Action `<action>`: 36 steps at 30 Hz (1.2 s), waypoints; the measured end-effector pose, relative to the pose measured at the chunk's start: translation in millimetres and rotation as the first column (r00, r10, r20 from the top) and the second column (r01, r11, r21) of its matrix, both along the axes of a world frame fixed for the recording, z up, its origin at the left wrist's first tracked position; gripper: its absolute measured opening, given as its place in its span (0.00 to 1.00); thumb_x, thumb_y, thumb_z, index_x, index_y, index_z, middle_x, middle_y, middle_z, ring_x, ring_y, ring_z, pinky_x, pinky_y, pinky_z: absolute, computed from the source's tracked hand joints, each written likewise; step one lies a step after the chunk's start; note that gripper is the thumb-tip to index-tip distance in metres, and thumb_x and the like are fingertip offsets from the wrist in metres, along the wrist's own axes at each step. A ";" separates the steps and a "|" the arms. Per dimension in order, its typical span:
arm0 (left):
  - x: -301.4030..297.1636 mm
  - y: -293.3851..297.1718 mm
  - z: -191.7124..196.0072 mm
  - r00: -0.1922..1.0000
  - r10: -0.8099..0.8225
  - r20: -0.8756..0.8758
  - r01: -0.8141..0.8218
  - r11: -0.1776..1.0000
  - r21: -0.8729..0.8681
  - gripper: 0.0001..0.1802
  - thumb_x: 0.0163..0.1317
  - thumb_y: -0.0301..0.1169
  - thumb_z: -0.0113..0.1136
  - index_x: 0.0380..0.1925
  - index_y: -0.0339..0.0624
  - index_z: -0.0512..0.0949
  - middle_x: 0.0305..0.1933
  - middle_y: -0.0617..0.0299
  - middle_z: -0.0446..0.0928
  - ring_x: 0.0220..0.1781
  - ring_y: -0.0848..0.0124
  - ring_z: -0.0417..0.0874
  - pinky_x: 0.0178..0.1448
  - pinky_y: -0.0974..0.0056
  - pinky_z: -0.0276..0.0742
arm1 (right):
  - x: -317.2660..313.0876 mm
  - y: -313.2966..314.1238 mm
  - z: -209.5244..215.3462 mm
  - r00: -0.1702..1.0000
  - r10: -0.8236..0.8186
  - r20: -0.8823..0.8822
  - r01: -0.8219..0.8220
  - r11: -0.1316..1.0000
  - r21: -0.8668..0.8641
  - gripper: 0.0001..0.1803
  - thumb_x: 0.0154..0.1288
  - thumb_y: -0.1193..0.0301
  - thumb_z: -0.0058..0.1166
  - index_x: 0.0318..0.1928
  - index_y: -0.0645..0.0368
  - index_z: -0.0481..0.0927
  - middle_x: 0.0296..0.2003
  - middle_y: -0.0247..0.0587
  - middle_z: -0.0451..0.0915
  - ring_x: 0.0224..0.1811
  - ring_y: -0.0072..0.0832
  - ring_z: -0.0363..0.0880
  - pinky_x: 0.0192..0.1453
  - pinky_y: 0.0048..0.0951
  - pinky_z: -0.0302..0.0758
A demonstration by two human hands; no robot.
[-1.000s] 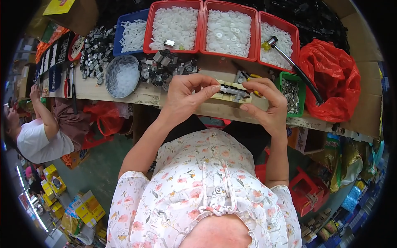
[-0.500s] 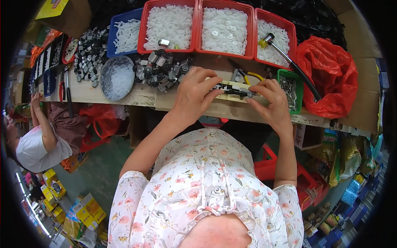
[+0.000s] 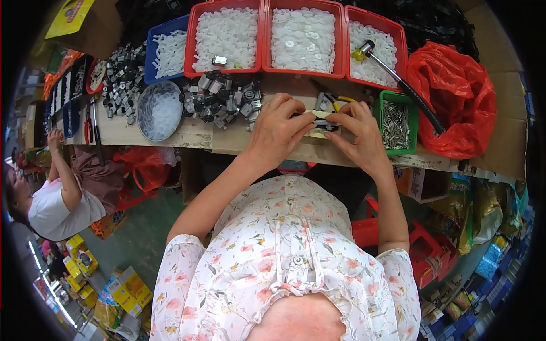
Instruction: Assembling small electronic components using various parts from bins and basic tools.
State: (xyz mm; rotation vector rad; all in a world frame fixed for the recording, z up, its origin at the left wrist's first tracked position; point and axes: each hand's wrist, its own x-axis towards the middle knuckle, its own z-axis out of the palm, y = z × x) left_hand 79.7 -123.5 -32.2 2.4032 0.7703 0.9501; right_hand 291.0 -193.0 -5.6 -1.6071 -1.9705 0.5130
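Observation:
Over the near middle of the bench, my left hand (image 3: pixel 277 132) and my right hand (image 3: pixel 362 137) close on a small black and grey assembly (image 3: pixel 325 126) from its two sides. Thumb and fingers of each hand pinch its ends, and they hide much of it. A pale yellow block (image 3: pixel 316 134) shows beneath the assembly. Just beyond lie pliers with yellow handles (image 3: pixel 344 99). Beside my right hand stands a green tray (image 3: pixel 414 122) of thin metal pins. A heap of silver and black parts like small motors (image 3: pixel 219 98) lies left of my left hand.
Red trays (image 3: pixel 265 42) of white plastic pieces and a blue tray (image 3: pixel 149 59) line the back. A round metal dish (image 3: pixel 140 116) sits at left. One hammer (image 3: pixel 401 82) leans over the right tray towards a red plastic bag (image 3: pixel 455 102). A co-worker (image 3: pixel 62 199) sits at far left.
My right hand has come left, nearer to my left hand, so less of the assembly shows between them. The view has shifted slightly. The co-worker's arm has moved a little.

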 end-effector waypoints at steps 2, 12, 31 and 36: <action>4.0 0.3 -2.8 1.000 -0.020 -0.007 0.020 1.000 0.016 0.10 0.52 0.25 0.68 0.35 0.39 0.81 0.39 0.59 0.77 0.47 0.58 0.76 0.49 0.55 0.74 | -2.1 -2.3 -0.3 0.998 -0.034 -0.054 0.034 0.999 0.013 0.17 0.50 0.74 0.70 0.43 0.62 0.84 0.39 0.44 0.75 0.44 0.40 0.73 0.48 0.38 0.71; 2.7 -4.7 -5.9 0.997 -0.029 -0.065 0.034 0.996 0.087 0.12 0.51 0.24 0.69 0.38 0.41 0.82 0.40 0.60 0.78 0.46 0.57 0.78 0.49 0.54 0.75 | -2.6 -16.9 -15.8 0.972 -0.137 -0.193 0.152 0.986 0.065 0.14 0.50 0.79 0.69 0.40 0.61 0.85 0.39 0.43 0.76 0.45 0.39 0.74 0.49 0.36 0.72; -2.1 -3.5 8.8 1.000 -0.012 -0.010 0.012 1.000 -0.020 0.14 0.55 0.27 0.70 0.42 0.37 0.82 0.41 0.56 0.79 0.48 0.55 0.78 0.51 0.54 0.76 | 109.5 263.9 10.0 0.740 -0.540 0.401 0.500 0.840 0.209 0.26 0.60 0.48 0.65 0.39 0.62 0.86 0.40 0.52 0.87 0.46 0.47 0.86 0.46 0.45 0.80; -18.5 -0.4 15.4 1.000 0.028 0.004 -0.028 0.999 -0.040 0.15 0.54 0.25 0.71 0.42 0.36 0.83 0.42 0.54 0.80 0.49 0.53 0.79 0.52 0.54 0.77 | 113.7 263.6 16.2 0.754 -0.616 0.229 0.582 0.788 0.200 0.22 0.63 0.54 0.65 0.40 0.63 0.84 0.39 0.50 0.87 0.44 0.47 0.87 0.47 0.42 0.81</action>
